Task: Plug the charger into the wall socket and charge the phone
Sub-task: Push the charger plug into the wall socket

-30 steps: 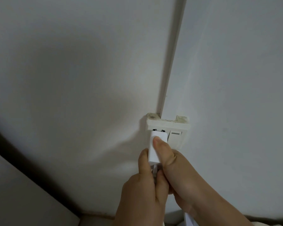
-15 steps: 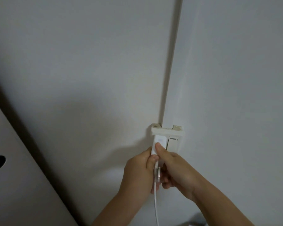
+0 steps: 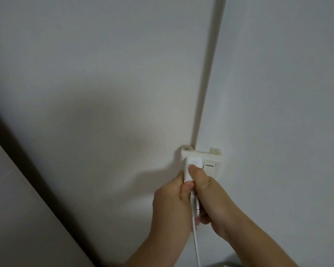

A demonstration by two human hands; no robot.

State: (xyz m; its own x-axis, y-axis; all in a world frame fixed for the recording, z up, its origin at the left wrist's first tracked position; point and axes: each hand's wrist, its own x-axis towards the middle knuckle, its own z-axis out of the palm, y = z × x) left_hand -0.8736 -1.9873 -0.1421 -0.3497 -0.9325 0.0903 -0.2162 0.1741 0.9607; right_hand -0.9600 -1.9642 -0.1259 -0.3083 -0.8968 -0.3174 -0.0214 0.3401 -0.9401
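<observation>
The white charger sits pressed against the left half of the wall socket, beside its switch. The right hand pinches the charger, thumb on its face. The left hand closes around its lower end, where the white cable hangs down. A conduit climbs the wall.
</observation>
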